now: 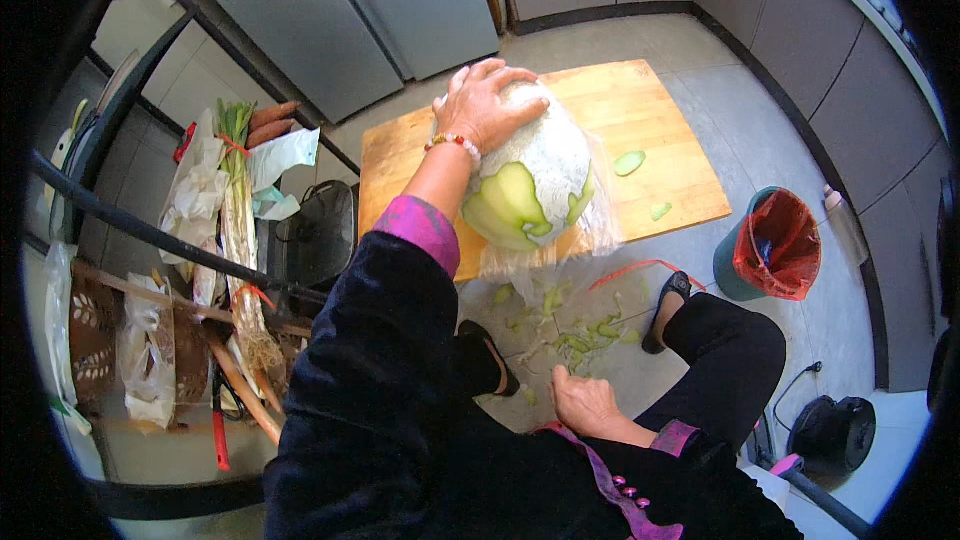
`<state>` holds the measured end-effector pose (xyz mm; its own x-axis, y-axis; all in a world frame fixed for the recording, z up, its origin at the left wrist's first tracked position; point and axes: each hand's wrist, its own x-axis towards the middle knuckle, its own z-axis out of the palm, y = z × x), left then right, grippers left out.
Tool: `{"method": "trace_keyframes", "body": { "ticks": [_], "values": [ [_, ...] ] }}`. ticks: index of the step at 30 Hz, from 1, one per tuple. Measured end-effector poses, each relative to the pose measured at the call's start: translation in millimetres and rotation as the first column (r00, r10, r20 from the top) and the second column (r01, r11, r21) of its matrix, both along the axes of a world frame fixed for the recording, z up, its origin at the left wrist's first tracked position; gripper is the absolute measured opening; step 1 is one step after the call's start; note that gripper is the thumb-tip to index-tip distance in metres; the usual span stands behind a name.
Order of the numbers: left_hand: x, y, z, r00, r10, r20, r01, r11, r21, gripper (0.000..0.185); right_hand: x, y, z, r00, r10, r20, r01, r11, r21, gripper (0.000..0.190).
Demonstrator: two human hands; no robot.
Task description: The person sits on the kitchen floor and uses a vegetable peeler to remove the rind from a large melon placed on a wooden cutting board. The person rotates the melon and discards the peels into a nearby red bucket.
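Observation:
A large winter melon with a whitish, powdery rind stands on a wooden cutting board. Patches on its near side are peeled to pale green flesh. My left hand, with a beaded bracelet at the wrist, grips the melon's top with spread fingers. Clear plastic film lies under the melon. Curled low in front of my body is my right hand, apart from the melon; whether it holds anything is hidden. Green peelings litter the floor between my shoes, and a piece of peel lies on the board.
A bin lined with a red bag stands to the right, near a bottle. At left, a black-framed rack holds leeks, carrots and bags. Grey cabinets edge the floor. A red strip lies by my shoe.

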<state>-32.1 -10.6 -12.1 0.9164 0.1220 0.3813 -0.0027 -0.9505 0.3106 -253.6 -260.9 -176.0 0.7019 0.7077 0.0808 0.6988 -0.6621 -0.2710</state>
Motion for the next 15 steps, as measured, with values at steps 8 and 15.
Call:
{"method": "trace_keyframes", "body": {
  "ticks": [8,15],
  "values": [
    [-7.5,-4.4,-4.2,1.0,0.005,-0.025,-0.005,1.0,0.012,0.047,65.8,17.9,58.8,0.983,-0.137,0.119,0.075,0.905,0.419,0.026],
    [-12.4,2.1,-5.9,1.0,-0.014,0.0,0.014,0.995,-0.102,0.047,122.9,46.9,122.5,0.976,-0.164,0.14,0.114,0.944,0.31,0.021]
  ]
}}
